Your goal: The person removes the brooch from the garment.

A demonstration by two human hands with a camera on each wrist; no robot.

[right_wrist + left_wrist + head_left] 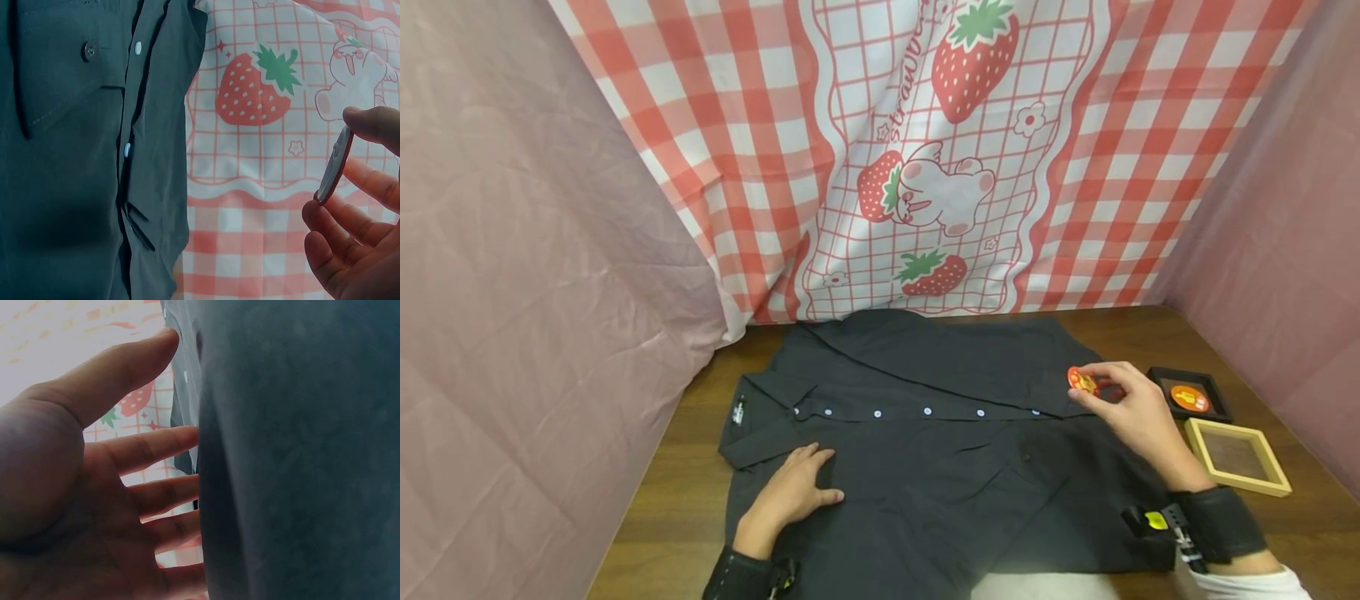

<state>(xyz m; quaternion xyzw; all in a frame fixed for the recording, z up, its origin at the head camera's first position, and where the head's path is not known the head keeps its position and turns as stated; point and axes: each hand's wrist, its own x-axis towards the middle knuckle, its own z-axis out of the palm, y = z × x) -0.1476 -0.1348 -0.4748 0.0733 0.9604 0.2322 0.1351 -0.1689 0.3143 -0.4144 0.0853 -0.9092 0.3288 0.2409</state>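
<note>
A dark button-up shirt (917,475) lies spread on the wooden table, its collar to the left and a row of light buttons across it. My left hand (793,487) rests on the shirt below the collar, fingers spread and straight. Between thumb and fingertips, my right hand (1131,408) pinches a round red and yellow pin badge (1081,381) above the shirt's right part. The right wrist view catches the badge's pale back (335,164) nearly edge-on. In the left wrist view, the fabric hides the left fingertips.
At the right stands a black open box (1221,404) with an orange round badge (1190,398) in it. A pale yellow frame with a clear panel (1273,482) lies just in front. A red checked strawberry cloth (880,108) hangs behind, with pink cloths at both sides.
</note>
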